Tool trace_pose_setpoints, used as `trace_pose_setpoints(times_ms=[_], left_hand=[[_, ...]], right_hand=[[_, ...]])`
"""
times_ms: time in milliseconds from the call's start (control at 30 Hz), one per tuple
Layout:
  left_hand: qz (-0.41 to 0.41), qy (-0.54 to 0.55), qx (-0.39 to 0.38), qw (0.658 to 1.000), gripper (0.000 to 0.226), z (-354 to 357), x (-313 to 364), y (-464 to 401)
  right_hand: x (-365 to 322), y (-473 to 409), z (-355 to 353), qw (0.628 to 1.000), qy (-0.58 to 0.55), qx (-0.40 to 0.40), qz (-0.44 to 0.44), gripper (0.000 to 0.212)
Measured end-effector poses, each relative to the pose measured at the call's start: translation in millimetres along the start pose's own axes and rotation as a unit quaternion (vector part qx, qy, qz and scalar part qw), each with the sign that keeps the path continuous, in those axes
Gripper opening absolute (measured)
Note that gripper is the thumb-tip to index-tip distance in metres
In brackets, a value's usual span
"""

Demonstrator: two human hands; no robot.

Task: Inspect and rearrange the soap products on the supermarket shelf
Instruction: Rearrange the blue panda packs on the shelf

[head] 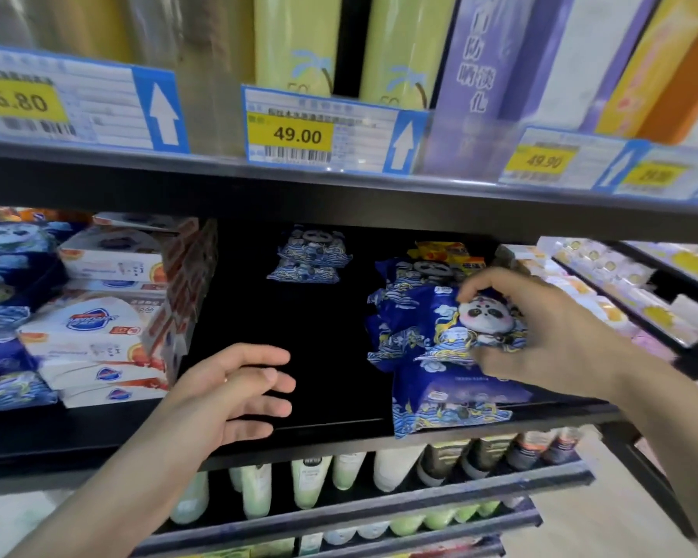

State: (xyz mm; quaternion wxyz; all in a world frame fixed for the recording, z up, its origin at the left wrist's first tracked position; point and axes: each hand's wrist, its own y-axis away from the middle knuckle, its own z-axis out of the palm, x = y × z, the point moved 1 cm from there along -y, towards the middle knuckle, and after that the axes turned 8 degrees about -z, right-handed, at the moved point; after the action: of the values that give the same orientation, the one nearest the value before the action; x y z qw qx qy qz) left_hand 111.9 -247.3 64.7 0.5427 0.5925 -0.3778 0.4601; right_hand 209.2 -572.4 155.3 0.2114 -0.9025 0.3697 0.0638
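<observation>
We make out little of the back of the dark middle shelf, where two blue panda soap packs lie stacked in shadow, and the orange-yellow packet behind the right pile is mostly hidden. Our right hand pinches a blue panda-print soap pack atop that pile, thumb under and fingers curled over its top edge; another blue pack below overhangs the shelf lip. Our left hand hovers with a loose, spread grip, holding nothing, before the shelf's bare centre. At left, white Safeguard soap boxes are stacked, the logo blurred. Above, price tags read 16.80, 49.00 and 49.90; the small print is unreadable. The bottles below are cut off by the shelf edge.
</observation>
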Motion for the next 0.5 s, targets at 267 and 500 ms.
trace_pose_setpoints(times_ms=[267, 500], left_hand=[[-0.003, -0.008, -0.008, 1.0, 0.015, 4.0, 1.6, -4.0], [-0.003, -0.02, -0.001, 1.0, 0.031, 7.0, -2.0, -4.7]], right_hand=[[11.7, -2.7, 13.8, 1.0, -0.009, -0.01, 0.024, 0.05], [12.0, 2.0, 13.5, 1.0, 0.011, -0.009, -0.001, 0.055]])
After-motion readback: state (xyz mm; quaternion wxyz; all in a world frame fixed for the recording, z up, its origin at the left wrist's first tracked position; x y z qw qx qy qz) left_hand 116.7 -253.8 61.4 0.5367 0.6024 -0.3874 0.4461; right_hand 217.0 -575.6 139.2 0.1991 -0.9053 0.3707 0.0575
